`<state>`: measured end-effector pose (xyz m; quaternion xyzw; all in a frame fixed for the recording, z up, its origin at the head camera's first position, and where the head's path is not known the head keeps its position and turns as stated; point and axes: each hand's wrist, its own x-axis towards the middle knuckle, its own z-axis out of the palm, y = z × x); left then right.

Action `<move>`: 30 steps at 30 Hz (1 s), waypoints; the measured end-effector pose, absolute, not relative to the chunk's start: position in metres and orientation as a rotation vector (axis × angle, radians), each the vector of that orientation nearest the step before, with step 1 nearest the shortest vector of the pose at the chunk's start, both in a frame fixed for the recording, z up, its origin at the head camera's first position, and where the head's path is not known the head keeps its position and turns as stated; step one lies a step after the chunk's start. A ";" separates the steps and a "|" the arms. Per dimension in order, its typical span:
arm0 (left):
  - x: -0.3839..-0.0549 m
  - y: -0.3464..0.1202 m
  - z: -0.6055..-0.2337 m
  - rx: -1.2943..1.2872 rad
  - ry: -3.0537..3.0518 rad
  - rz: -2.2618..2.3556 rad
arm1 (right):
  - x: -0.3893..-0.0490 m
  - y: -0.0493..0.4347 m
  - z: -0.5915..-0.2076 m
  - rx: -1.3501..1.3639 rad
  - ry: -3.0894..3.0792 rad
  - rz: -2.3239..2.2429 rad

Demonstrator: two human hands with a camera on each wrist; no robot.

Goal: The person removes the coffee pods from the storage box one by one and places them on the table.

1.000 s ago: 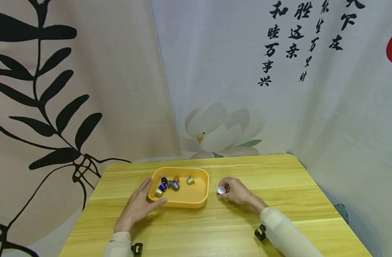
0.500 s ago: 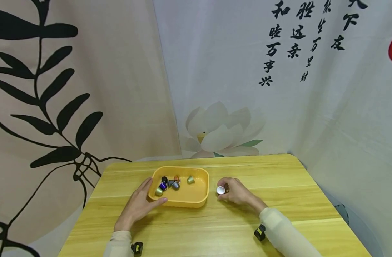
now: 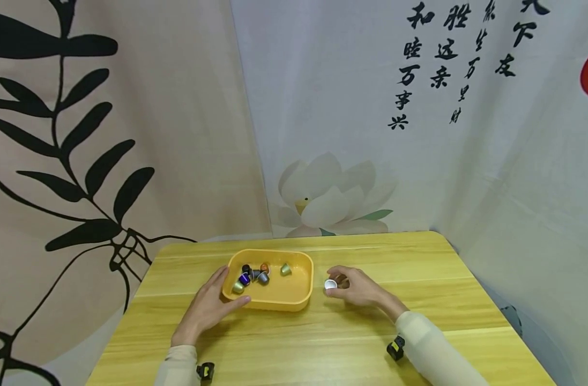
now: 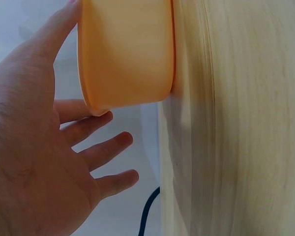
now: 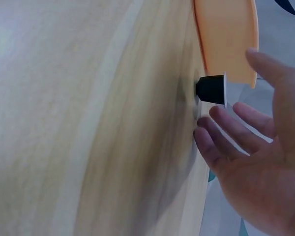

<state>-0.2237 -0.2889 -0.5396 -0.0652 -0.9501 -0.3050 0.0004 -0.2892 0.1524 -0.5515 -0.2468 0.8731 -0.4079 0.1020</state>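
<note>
A dark coffee capsule stands narrow end down on the table, its white lid facing up. My right hand is around it with fingers apart; the right wrist view shows a gap between thumb and capsule. To the left sits a yellow tray with several coffee capsules inside, mostly bunched at its left: a purple one, an orange one, and a green one apart on the right. My left hand rests against the tray's near left corner, fingers straight and spread, thumb along the front rim.
The wooden table ends at a back edge close to a hanging cloth with a lotus and black characters. Another cloth with dark leaves hangs at the left. A black cable shows beyond the table edge in the left wrist view.
My right hand's fingers have spread away from the capsule, letting it go on the table, and the right forearm has shifted slightly right. The left hand and tray look unmoved.
</note>
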 end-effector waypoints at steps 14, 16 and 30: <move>-0.223 -0.289 -0.541 -0.177 -2.984 -0.991 | -0.293 0.138 -0.529 -0.849 2.743 -1.183; -0.223 -0.289 -0.541 -0.183 -2.988 -0.986 | -0.294 0.132 -0.526 -0.906 2.751 -1.160; -0.224 -0.290 -0.540 -0.179 -2.979 -0.989 | -0.307 0.071 -0.496 -1.198 2.740 -0.858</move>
